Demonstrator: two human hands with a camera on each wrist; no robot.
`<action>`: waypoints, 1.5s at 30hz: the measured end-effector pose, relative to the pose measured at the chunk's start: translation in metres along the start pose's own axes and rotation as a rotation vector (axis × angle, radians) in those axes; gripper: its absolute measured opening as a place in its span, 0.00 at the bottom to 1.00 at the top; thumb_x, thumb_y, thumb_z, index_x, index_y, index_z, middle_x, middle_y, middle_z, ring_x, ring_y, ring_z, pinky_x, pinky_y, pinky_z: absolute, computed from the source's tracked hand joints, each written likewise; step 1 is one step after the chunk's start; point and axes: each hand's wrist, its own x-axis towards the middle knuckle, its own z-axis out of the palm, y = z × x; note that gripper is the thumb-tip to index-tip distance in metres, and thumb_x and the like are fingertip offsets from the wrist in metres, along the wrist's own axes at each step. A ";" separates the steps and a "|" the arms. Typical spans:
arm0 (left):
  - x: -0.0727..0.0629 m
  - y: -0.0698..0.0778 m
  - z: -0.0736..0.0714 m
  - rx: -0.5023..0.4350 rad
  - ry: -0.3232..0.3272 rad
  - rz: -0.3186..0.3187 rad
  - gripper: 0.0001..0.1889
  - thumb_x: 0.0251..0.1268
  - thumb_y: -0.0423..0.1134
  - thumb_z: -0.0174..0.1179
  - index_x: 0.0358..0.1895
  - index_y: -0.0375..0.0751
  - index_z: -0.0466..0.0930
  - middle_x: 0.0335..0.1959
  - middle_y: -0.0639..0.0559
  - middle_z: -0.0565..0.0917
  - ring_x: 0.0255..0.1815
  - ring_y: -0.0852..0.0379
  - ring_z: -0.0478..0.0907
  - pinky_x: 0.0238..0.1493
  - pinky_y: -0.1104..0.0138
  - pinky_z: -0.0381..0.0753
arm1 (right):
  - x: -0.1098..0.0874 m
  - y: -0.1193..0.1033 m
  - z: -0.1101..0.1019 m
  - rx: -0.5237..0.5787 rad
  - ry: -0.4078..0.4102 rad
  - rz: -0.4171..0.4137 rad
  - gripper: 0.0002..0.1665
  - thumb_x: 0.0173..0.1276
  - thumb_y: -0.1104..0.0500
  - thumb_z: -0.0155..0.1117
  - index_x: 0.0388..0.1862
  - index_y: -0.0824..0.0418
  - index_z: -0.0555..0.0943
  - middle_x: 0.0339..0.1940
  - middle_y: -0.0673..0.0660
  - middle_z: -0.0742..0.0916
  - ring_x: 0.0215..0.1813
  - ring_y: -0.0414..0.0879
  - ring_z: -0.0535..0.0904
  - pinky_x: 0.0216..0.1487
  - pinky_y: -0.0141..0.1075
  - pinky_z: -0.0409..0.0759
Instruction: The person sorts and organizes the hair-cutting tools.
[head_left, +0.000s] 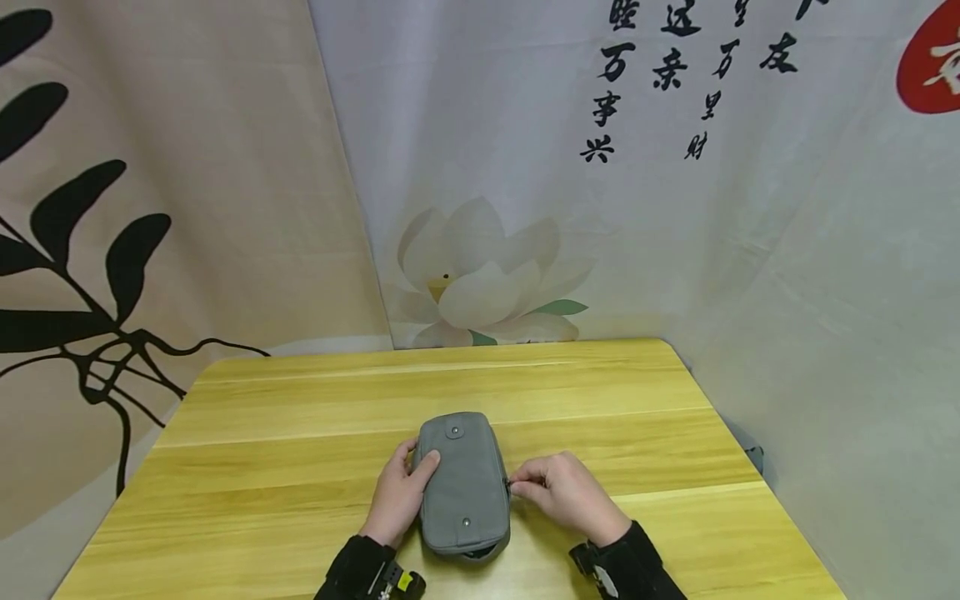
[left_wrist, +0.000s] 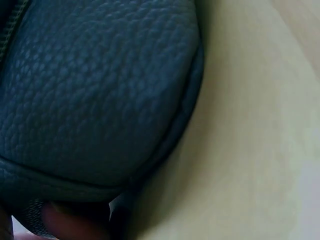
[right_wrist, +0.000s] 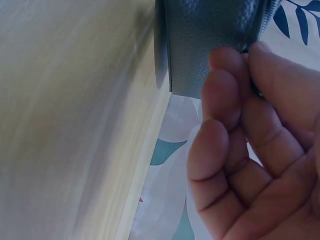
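A grey pebbled leather pouch (head_left: 463, 487) with two snap studs on its face lies on the table. My left hand (head_left: 399, 498) grips its left side, thumb on top of the face. At the right edge, the fingertips and thumb of my right hand (head_left: 567, 493) pinch the zipper pull, which they mostly cover. A dark gap shows in the zip around the near right corner. The right wrist view shows the zipper teeth (right_wrist: 270, 15) running up from the pinching right hand (right_wrist: 260, 135). The left wrist view is filled by the pouch's leather side (left_wrist: 100, 90).
The pouch stands on a yellow wood-grain table (head_left: 300, 467) with rounded far corners. Behind it hang printed cloths, one with a pale lotus (head_left: 487, 283) and dark characters, the other (head_left: 247, 167) with black leaves.
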 end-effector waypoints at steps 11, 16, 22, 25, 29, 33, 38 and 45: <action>-0.003 0.000 0.001 0.001 0.042 0.030 0.35 0.85 0.52 0.55 0.82 0.35 0.60 0.66 0.31 0.82 0.63 0.43 0.84 0.61 0.51 0.84 | -0.003 0.000 -0.003 0.010 -0.013 -0.026 0.03 0.72 0.57 0.76 0.38 0.53 0.94 0.34 0.46 0.94 0.32 0.26 0.79 0.34 0.27 0.79; -0.003 0.000 0.001 -0.003 0.052 0.033 0.35 0.85 0.53 0.55 0.82 0.35 0.59 0.66 0.31 0.82 0.62 0.44 0.84 0.59 0.52 0.84 | -0.004 -0.001 -0.005 0.025 -0.011 -0.018 0.04 0.73 0.56 0.75 0.39 0.53 0.94 0.35 0.45 0.94 0.33 0.27 0.81 0.35 0.27 0.79; -0.004 0.001 0.002 -0.006 0.059 0.033 0.35 0.86 0.53 0.54 0.82 0.35 0.59 0.65 0.30 0.82 0.62 0.43 0.84 0.59 0.53 0.84 | -0.004 -0.001 -0.007 0.030 -0.032 -0.024 0.04 0.72 0.56 0.75 0.38 0.53 0.94 0.35 0.45 0.95 0.34 0.26 0.81 0.35 0.27 0.79; -0.003 0.001 0.002 -0.009 0.073 0.029 0.35 0.86 0.53 0.54 0.82 0.34 0.58 0.67 0.29 0.81 0.64 0.42 0.83 0.61 0.51 0.84 | -0.005 -0.001 -0.009 0.026 -0.052 -0.028 0.03 0.71 0.57 0.76 0.37 0.53 0.94 0.35 0.45 0.95 0.34 0.26 0.81 0.35 0.26 0.79; -0.002 0.001 0.004 0.001 0.098 0.006 0.36 0.86 0.54 0.53 0.83 0.35 0.57 0.70 0.29 0.79 0.68 0.39 0.81 0.66 0.47 0.81 | -0.006 0.000 -0.010 0.018 -0.078 -0.036 0.03 0.71 0.58 0.76 0.36 0.53 0.95 0.36 0.44 0.95 0.35 0.26 0.82 0.36 0.26 0.79; -0.002 0.001 0.005 0.007 0.114 -0.015 0.37 0.85 0.55 0.53 0.83 0.35 0.56 0.72 0.28 0.76 0.71 0.37 0.79 0.69 0.44 0.79 | -0.008 -0.001 -0.011 0.019 -0.121 -0.053 0.04 0.70 0.58 0.77 0.35 0.53 0.95 0.36 0.44 0.95 0.35 0.25 0.82 0.37 0.26 0.80; -0.002 0.001 0.004 0.003 0.116 -0.009 0.39 0.85 0.57 0.53 0.83 0.34 0.55 0.69 0.26 0.78 0.66 0.38 0.83 0.63 0.48 0.84 | -0.008 -0.001 -0.009 0.054 -0.138 0.010 0.04 0.70 0.54 0.77 0.35 0.50 0.93 0.31 0.43 0.93 0.30 0.26 0.78 0.34 0.26 0.78; -0.002 0.001 0.003 -0.022 0.122 -0.017 0.40 0.80 0.60 0.60 0.81 0.37 0.59 0.49 0.36 0.87 0.33 0.53 0.86 0.32 0.61 0.85 | -0.007 0.003 -0.005 0.051 -0.096 0.080 0.05 0.71 0.52 0.77 0.34 0.47 0.91 0.27 0.43 0.90 0.27 0.27 0.75 0.32 0.28 0.76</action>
